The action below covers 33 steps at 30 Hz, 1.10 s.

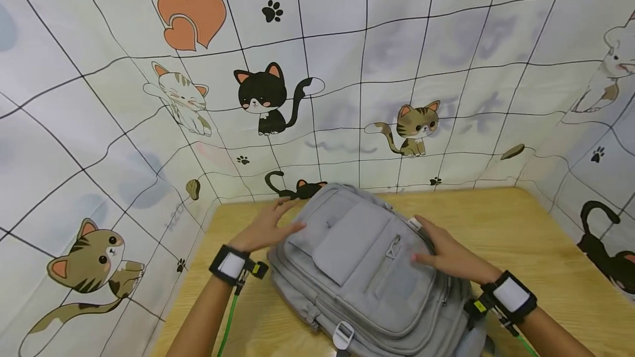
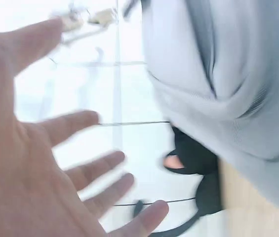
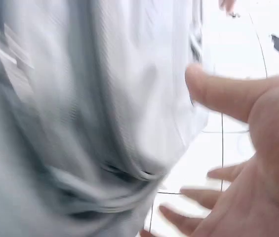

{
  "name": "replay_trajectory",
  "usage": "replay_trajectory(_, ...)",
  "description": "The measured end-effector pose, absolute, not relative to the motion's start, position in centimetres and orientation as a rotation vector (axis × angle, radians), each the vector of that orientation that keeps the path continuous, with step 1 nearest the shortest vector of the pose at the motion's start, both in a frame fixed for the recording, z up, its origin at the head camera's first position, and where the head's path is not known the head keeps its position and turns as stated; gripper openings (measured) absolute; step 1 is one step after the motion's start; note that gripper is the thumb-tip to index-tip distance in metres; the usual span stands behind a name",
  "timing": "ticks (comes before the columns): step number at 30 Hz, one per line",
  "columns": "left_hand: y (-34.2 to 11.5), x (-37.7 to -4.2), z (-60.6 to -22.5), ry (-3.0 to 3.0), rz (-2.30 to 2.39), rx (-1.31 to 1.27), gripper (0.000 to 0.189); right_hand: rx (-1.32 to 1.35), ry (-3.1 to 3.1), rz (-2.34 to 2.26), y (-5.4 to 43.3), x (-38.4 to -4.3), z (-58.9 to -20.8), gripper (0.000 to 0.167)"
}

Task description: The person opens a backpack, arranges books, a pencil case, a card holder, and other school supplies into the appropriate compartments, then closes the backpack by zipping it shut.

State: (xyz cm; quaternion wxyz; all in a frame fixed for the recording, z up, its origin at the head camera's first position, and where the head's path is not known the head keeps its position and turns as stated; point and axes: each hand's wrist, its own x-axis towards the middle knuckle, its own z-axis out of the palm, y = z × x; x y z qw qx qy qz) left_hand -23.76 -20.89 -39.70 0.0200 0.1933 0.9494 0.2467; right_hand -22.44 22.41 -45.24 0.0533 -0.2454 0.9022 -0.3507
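Note:
A grey backpack (image 1: 357,258) lies on the wooden table, its front pocket with a zipper (image 1: 382,263) facing up. My left hand (image 1: 270,227) is at the backpack's left edge, fingers spread and nearly straight. In the left wrist view the left hand (image 2: 45,163) shows an unfilled palm beside the grey fabric (image 2: 228,98). At the right side of the bag is my right hand (image 1: 448,252), thumb over the front and fingers along the side. The right wrist view shows the right hand (image 3: 258,148) with extended fingers close to the blurred bag; whether it touches cannot be told.
The wooden table (image 1: 506,236) extends on both sides of the bag. Behind it and at both sides hangs a white gridded sheet (image 1: 342,70) printed with cats. A strap buckle (image 1: 343,336) sits at the bag's near edge. Each wrist wears a banded device with a green cable (image 1: 229,318).

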Motion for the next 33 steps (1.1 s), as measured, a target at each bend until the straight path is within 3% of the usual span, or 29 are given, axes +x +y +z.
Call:
replay_trajectory(3, -20.3, -27.1, -40.7, 2.705, 0.916, 0.594, 0.069, -0.641, 2.849, -0.981, 22.9, -19.8, -46.2, 0.094)
replay_trajectory(7, -20.7, -28.4, -42.5, 2.382, 1.068, 0.514, 0.076, -0.569, 2.891, -0.849, 22.5, -18.3, -47.6, 0.092)
replay_trajectory(18, -20.0, -28.2, -44.8, 2.375, 1.083, 0.417, 0.066, -0.665, 2.820, -0.801, 23.6, -20.1, -47.8, 0.074)
replay_trajectory(24, -20.9, -25.3, -44.7, 2.493, 1.005, 0.369, 0.068, -0.786, 2.668, -0.824, 23.4, -23.1, -47.6, 0.069)
replay_trajectory(33, -20.5, -17.9, -44.5, 2.615, 1.054, 0.221, 0.072, -1.066, 2.483, -0.738, 22.3, -28.0, -46.8, 0.057)
